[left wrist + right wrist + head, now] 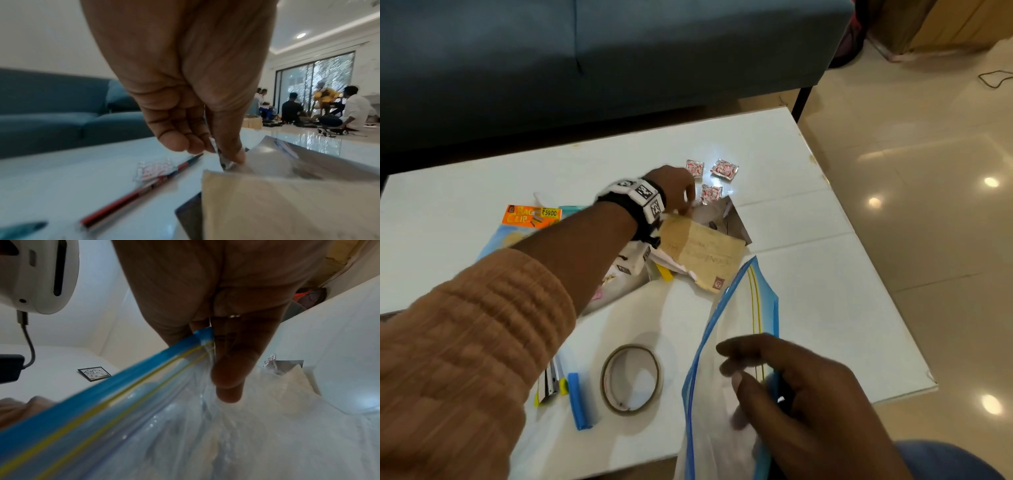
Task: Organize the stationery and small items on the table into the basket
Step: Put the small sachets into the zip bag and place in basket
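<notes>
Clear plastic zip bag (726,342) with blue rim and yellow seal lines, held up at the near right of the white glossy table (808,240), mouth agape. Gripped at its blue edge by the right hand (801,387), fingers and thumb curled round the rim. Farther off, left hand (674,188) reaching over a brown paper envelope (709,253), thumb and fingertips pinching a small crinkled silver wrapper (223,158). Beside it, three red-and-white foil sachets (714,178) and a red-and-black pencil (139,191) flat on the table. Near the front: brown tape roll (631,378), blue plastic clip (580,401), orange bag-clip card (532,216). Behind the table, a dark teal sofa (585,51).
</notes>
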### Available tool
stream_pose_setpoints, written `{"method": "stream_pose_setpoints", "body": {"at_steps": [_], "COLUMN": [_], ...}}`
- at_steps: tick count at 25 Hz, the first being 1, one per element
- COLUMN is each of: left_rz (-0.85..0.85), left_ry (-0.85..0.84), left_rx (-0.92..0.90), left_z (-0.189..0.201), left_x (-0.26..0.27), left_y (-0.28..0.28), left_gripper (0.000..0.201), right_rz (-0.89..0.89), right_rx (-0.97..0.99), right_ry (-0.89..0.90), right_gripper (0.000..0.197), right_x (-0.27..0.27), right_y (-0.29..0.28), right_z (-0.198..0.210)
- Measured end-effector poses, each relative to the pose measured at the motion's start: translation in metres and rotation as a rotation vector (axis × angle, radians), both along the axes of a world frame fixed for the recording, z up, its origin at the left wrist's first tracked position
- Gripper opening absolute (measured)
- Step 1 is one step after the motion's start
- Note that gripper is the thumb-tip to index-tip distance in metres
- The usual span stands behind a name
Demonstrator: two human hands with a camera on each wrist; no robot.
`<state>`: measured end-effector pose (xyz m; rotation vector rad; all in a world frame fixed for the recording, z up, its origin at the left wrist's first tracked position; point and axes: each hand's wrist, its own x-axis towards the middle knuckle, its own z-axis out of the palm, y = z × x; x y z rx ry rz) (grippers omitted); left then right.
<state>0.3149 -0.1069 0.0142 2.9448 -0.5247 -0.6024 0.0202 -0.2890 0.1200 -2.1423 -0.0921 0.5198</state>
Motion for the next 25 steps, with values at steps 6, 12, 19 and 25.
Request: {"method": "stream_pose_setpoints", "body": {"at_steps": [6,12,19,25], "left_rz": [0.024,0.003,-0.053,-0.099], "left_ry": [-0.168,0.070,-0.167,0.010], "left_rx": [-0.504,-0.684,-0.297,-0.115], "left_z": [0.133,0.178,0.140,0.153], "left_x": [-0.100,-0.278,-0.327,-0.323], "left_y": [0.036,0.049,0.046,0.032], "left_gripper": [0.027,0.024,0.011,0.028], "right_rz": [-0.119,-0.028,0.128,0.033], "right_rx": [0.098,0.075,-0.052,0.069], "right_ry": [-0.027,0.043,-0.030,0.112], "right_gripper": [0.023,0.070,0.033,0.044], "right_x": [-0.003,-0.005,-0.034,-0.037], "right_y": [0.004,0.026,0.040,0.029], "right_z": [0.012,0.033,0.040,0.054]}}
